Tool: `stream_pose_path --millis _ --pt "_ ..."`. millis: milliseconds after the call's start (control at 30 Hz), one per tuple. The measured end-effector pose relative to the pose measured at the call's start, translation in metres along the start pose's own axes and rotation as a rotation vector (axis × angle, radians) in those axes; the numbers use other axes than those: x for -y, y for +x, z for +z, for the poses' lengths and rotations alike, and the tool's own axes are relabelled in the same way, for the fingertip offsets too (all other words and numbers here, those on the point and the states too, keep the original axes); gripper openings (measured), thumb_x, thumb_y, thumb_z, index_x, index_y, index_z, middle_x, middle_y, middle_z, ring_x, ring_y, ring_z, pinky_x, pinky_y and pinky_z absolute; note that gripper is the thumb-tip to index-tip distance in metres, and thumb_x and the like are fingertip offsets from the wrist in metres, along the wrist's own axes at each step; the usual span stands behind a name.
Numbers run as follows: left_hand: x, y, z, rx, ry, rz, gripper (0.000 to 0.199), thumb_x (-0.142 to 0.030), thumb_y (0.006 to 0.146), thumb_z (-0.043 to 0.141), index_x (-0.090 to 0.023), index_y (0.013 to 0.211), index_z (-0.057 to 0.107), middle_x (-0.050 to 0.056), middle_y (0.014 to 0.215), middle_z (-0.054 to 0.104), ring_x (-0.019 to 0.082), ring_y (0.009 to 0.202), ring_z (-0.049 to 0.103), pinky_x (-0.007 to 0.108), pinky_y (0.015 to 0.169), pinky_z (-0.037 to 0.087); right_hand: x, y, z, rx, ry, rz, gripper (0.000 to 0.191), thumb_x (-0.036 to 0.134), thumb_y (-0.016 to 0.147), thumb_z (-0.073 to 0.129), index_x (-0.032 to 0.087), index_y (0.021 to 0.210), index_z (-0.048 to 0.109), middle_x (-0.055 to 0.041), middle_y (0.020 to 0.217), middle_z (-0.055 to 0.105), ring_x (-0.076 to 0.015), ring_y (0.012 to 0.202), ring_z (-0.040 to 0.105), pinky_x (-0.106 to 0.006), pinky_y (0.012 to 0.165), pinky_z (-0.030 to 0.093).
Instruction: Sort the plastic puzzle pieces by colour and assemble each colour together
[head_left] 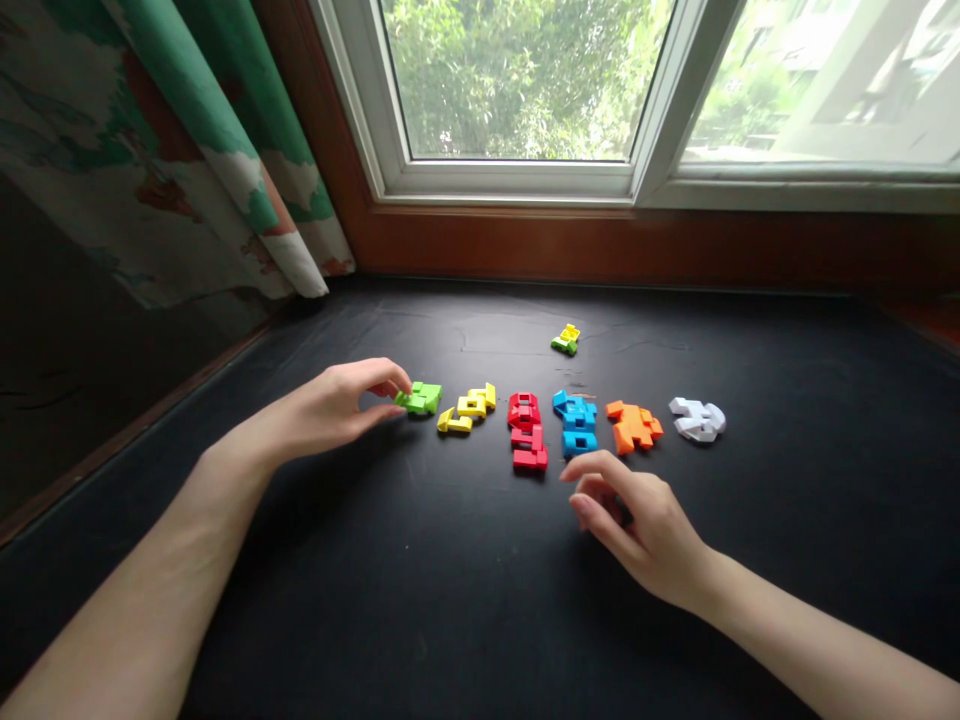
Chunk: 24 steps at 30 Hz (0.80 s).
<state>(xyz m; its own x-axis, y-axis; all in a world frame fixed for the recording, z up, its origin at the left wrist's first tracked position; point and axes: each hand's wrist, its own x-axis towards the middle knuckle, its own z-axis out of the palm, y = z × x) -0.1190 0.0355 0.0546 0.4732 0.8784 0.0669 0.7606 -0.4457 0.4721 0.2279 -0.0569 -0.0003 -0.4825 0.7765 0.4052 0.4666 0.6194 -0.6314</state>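
Note:
Several chunky plastic block toys stand in a row across a black mat. My left hand has its thumb and index finger at the left end of the green block toy, apparently pinching it. Next to that lie the yellow block toy, the red block toy, the blue block toy, the orange block toy and the white block toy. My right hand hovers with curled fingers just below the blue toy, holding nothing.
A small yellow-and-green block toy lies behind the row. A wooden window frame with white-framed glass bounds the far side of the mat. A green patterned curtain hangs at the left.

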Motion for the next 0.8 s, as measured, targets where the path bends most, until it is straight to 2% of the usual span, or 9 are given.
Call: stream_pose_path --millis 200,433,700,800 --pt "0.011 0.0 0.002 0.065 0.028 -0.027 0.029 -0.047 0.084 0.06 -0.022 0.099 0.064 0.007 0.104 0.07 0.029 0.096 0.067 0.039 0.086 0.055 0.0 0.0 0.0 -0.002 0.004 -0.005 0.006 0.021 0.099 0.047 0.022 0.104 0.049 0.007 0.062 0.056 -0.009 0.047 0.048 -0.018 0.051 0.039" --pt "0.016 0.002 0.005 0.087 0.015 -0.011 0.033 -0.051 0.085 0.06 -0.021 0.098 0.063 0.007 0.104 0.068 0.026 0.093 0.066 0.037 0.083 0.055 0.001 0.001 0.001 0.002 0.011 -0.001 0.006 0.022 0.099 0.047 0.022 0.104 0.05 0.0069 0.062 0.055 -0.0088 0.047 0.048 -0.018 0.051 0.039" --pt "0.018 0.0 0.003 0.061 0.086 0.002 0.044 -0.061 0.079 0.064 -0.022 0.099 0.063 0.006 0.105 0.064 0.025 0.091 0.064 0.035 0.078 0.055 0.002 0.0 -0.001 -0.003 0.0 -0.002 0.006 0.021 0.098 0.048 0.022 0.104 0.05 0.0069 0.062 0.055 -0.0089 0.047 0.048 -0.018 0.051 0.039" --pt "0.018 0.003 0.005 0.046 0.113 0.0 0.051 -0.065 0.079 0.062 -0.022 0.107 0.062 0.007 0.114 0.062 0.026 0.095 0.064 0.037 0.082 0.055 0.001 0.0 -0.001 -0.003 0.001 0.001 0.006 0.021 0.098 0.047 0.022 0.103 0.05 0.0066 0.062 0.056 -0.0092 0.047 0.049 -0.018 0.051 0.039"
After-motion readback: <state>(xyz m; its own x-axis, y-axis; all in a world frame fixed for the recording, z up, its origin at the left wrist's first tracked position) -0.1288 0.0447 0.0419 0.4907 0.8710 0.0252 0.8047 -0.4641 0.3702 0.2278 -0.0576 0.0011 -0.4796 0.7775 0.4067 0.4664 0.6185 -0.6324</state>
